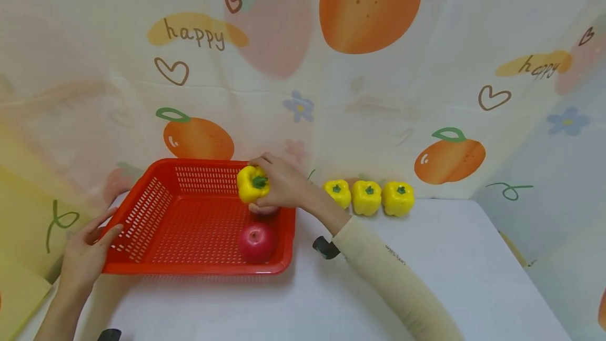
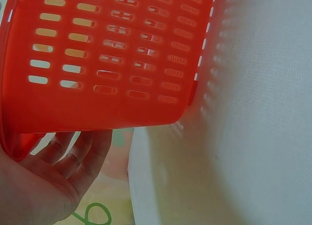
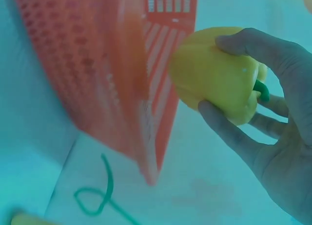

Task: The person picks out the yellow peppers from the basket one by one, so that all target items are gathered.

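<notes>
My right hand (image 1: 279,180) grips a yellow bell pepper (image 1: 251,184) over the back right part of a red plastic basket (image 1: 189,268). In the right wrist view, thumb and fingers close around the pepper (image 3: 214,73), its green stem toward the palm. My left hand (image 1: 85,251) holds the basket's left rim, thumb over the edge; the left wrist view has the fingers outside the basket wall (image 2: 141,103). Inside at the right lies a red apple (image 1: 257,242). Behind it sits another round reddish fruit (image 1: 266,211), mostly hidden by the right hand.
Three yellow bell peppers (image 1: 366,198) stand in a row on the white table (image 1: 426,278), right of the basket; my forearm partly covers the leftmost. A fruit-print cloth (image 1: 379,109) hangs behind the table. Black wrist straps (image 1: 325,247) show at my arms.
</notes>
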A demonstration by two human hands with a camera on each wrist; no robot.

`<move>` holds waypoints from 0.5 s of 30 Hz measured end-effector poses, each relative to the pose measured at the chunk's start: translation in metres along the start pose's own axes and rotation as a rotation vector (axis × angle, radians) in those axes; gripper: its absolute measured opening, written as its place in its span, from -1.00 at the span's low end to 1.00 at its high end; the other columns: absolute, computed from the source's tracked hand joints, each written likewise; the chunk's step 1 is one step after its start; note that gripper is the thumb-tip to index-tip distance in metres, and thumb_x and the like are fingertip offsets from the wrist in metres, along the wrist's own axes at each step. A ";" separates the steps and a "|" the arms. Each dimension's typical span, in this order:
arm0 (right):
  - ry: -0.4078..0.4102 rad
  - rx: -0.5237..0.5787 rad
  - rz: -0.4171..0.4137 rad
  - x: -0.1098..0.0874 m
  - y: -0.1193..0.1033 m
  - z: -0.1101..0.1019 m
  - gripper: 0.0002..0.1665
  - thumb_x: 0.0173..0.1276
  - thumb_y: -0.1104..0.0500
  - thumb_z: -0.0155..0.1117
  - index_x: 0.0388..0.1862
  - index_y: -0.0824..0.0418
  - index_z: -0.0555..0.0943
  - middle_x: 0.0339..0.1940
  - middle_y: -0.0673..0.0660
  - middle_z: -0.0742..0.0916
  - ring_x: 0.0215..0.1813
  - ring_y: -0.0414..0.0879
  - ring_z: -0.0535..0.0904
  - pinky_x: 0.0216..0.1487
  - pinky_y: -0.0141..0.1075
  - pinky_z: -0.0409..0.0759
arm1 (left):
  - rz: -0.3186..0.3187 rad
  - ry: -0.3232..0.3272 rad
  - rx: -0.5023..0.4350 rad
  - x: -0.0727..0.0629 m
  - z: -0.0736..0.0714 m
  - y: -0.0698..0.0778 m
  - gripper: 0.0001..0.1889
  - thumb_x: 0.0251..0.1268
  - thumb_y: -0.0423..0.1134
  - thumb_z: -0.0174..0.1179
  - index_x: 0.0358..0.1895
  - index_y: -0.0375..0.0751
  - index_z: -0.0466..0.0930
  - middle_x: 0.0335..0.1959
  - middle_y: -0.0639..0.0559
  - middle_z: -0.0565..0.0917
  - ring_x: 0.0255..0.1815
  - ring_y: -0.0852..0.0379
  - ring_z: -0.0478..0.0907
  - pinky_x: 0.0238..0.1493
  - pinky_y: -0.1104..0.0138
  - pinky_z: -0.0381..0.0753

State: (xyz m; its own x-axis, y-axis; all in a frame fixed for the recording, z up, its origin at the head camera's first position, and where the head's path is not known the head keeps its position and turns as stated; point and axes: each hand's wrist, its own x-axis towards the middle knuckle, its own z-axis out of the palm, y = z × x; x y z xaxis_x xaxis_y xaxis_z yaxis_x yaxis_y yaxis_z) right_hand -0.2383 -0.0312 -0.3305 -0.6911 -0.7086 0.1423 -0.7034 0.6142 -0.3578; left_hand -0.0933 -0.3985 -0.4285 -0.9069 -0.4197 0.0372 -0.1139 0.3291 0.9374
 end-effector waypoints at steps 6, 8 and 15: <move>-0.009 0.057 0.056 -0.025 0.025 -0.011 -0.11 0.04 0.04 0.56 0.36 0.09 0.39 0.21 0.00 0.48 0.09 -0.14 0.44 0.10 -0.34 0.55 | 0.012 -0.004 -0.016 0.000 0.002 0.000 -0.47 0.42 -0.19 0.17 0.42 0.16 0.38 -0.39 0.62 0.56 -0.51 0.44 0.56 -0.54 0.48 0.59; -0.006 0.078 0.079 -0.032 0.033 -0.017 -0.11 0.05 0.06 0.55 0.37 0.09 0.38 0.22 0.01 0.47 0.11 -0.13 0.44 0.13 -0.31 0.54 | 0.022 -0.005 -0.009 0.000 0.002 0.000 -0.47 0.42 -0.20 0.17 0.42 0.16 0.38 -0.39 0.63 0.56 -0.51 0.44 0.56 -0.54 0.48 0.59; 0.031 0.107 0.102 -0.052 0.053 -0.037 -0.08 0.05 0.10 0.57 0.40 0.14 0.36 0.27 0.07 0.50 0.21 -0.06 0.44 0.20 -0.19 0.53 | 0.028 -0.011 -0.044 0.000 0.001 0.001 -0.49 0.42 -0.22 0.17 0.40 0.18 0.41 -0.40 0.59 0.59 -0.53 0.42 0.58 -0.56 0.46 0.59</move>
State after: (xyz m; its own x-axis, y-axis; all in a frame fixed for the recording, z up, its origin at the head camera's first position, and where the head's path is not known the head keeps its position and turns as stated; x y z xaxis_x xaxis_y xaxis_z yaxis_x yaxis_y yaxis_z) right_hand -0.2458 0.0514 -0.3226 -0.7638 -0.6326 0.1282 -0.6091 0.6406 -0.4675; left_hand -0.0939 -0.3976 -0.4278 -0.9141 -0.4010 0.0604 -0.0701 0.3027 0.9505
